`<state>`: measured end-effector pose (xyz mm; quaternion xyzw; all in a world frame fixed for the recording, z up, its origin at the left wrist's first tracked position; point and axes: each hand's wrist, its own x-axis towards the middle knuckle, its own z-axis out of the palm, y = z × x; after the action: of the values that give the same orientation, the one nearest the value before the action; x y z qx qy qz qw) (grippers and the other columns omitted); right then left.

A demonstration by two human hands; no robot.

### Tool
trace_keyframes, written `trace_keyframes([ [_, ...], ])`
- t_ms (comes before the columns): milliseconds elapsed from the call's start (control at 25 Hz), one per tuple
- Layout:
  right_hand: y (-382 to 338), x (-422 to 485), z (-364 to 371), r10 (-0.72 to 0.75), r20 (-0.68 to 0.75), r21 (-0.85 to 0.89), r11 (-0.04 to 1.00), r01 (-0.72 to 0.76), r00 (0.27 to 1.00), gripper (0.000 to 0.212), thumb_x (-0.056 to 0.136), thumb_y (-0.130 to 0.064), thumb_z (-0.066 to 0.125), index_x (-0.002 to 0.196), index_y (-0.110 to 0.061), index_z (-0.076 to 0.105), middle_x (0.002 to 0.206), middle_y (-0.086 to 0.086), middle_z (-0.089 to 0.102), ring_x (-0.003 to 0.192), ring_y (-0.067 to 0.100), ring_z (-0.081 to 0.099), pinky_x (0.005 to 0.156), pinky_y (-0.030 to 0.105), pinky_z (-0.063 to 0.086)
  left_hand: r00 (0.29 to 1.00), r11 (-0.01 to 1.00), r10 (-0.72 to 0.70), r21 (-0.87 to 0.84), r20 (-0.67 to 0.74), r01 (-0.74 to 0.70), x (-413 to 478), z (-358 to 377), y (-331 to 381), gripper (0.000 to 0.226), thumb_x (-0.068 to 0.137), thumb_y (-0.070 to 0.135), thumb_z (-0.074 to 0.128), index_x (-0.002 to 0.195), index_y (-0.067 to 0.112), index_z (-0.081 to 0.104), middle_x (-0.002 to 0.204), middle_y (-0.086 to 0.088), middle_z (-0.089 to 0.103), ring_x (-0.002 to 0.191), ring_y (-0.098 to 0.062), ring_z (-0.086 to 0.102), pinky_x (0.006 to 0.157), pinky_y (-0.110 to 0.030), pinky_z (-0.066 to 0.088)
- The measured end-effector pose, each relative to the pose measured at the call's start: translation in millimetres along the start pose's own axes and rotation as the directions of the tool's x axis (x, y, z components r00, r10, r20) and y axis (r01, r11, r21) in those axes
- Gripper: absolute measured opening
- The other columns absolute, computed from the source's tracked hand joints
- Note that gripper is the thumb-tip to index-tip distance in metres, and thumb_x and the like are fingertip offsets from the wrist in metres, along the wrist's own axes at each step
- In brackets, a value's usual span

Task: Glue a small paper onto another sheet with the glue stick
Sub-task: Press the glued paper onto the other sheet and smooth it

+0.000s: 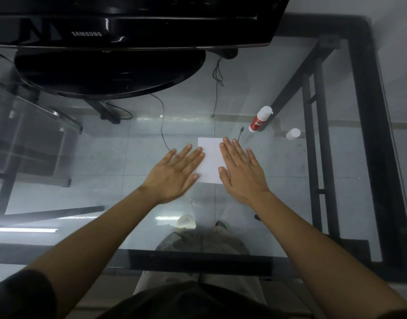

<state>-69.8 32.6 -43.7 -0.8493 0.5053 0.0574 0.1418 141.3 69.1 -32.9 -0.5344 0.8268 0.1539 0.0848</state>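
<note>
A white paper [210, 161] lies flat on the glass table in the middle of the view. My left hand [176, 174] rests palm down at its left edge, fingers spread, fingertips on the sheet. My right hand [240, 170] lies flat over its right edge, fingers apart. Neither hand holds anything. I cannot tell whether this is one sheet or two stacked. A red and white glue stick [260, 119] stands uncapped at the back right, apart from the paper. Its white cap [293, 134] stands further right.
A black monitor [128, 26] on a round stand [110, 72] fills the back left of the glass table [290, 203]. The table's black frame [368, 134] runs along the right side. Cables hang below the glass behind the paper.
</note>
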Motion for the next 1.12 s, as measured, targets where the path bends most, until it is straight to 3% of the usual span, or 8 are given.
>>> trace_keyframes([
  [200,0,-1,0,-0.004,-0.006,0.015,1.000,0.004,1.000,0.060,0.095,-0.041,0.018,0.143,-0.017,-0.006,0.155,0.001,-0.004,0.140,0.016,-0.010,0.111,0.037,-0.007,0.995,0.995,0.102,-0.006,-0.015,-0.102,17,0,10,0.058,0.091,0.051,-0.004,0.142,0.022,-0.013,0.151,0.004,-0.012,0.136,-0.011,-0.022,0.111,-0.031,-0.011],
  [400,1,-1,1,-0.004,-0.013,0.025,1.000,0.004,1.000,0.060,0.095,-0.040,0.019,0.143,-0.016,-0.007,0.155,0.001,-0.003,0.140,0.015,-0.010,0.111,0.036,-0.007,0.994,0.994,-0.085,-0.081,-0.067,0.080,31,-7,-3,0.057,0.095,0.045,0.003,0.144,0.020,-0.007,0.156,-0.001,-0.002,0.136,-0.010,-0.014,0.112,-0.033,-0.006],
  [560,0,0,2,0.000,-0.012,0.018,1.000,0.000,1.000,0.061,0.095,-0.041,0.020,0.143,-0.016,-0.006,0.155,0.002,-0.003,0.140,0.016,-0.009,0.111,0.037,-0.007,0.996,0.998,0.032,-0.049,-0.080,-0.036,28,2,12,0.053,0.097,0.042,0.008,0.142,0.020,-0.010,0.152,0.002,-0.008,0.138,-0.012,-0.014,0.112,-0.034,-0.005],
  [720,-1,0,2,0.010,-0.013,-0.001,1.000,-0.010,1.000,0.061,0.095,-0.041,0.020,0.143,-0.015,-0.007,0.155,0.004,-0.004,0.140,0.018,-0.009,0.110,0.036,-0.008,0.983,0.985,-0.160,-0.074,-0.089,0.154,29,4,14,0.057,0.096,0.042,0.009,0.145,0.016,-0.006,0.157,-0.004,0.001,0.140,-0.014,-0.008,0.112,-0.035,-0.003],
  [880,-4,0,3,0.036,-0.016,-0.031,0.999,-0.036,0.999,0.062,0.094,-0.042,0.016,0.143,-0.012,-0.009,0.155,0.006,-0.006,0.139,0.018,-0.012,0.109,0.035,-0.010,0.943,0.942,-0.323,-0.121,-0.078,0.313,26,15,33,0.059,0.095,0.043,0.005,0.144,0.014,-0.009,0.157,-0.005,-0.005,0.140,-0.018,-0.012,0.110,-0.035,-0.005],
  [1120,-3,-2,-1,0.028,-0.019,0.002,1.000,-0.028,0.999,0.060,0.094,-0.043,0.008,0.141,-0.013,-0.014,0.154,0.006,-0.009,0.134,0.012,-0.020,0.110,0.033,-0.010,0.938,0.923,-0.335,-0.230,-0.088,0.308,22,14,37,0.064,0.090,0.052,-0.002,0.141,0.018,-0.018,0.149,0.001,-0.022,0.136,-0.015,-0.024,0.111,-0.035,-0.010],
])
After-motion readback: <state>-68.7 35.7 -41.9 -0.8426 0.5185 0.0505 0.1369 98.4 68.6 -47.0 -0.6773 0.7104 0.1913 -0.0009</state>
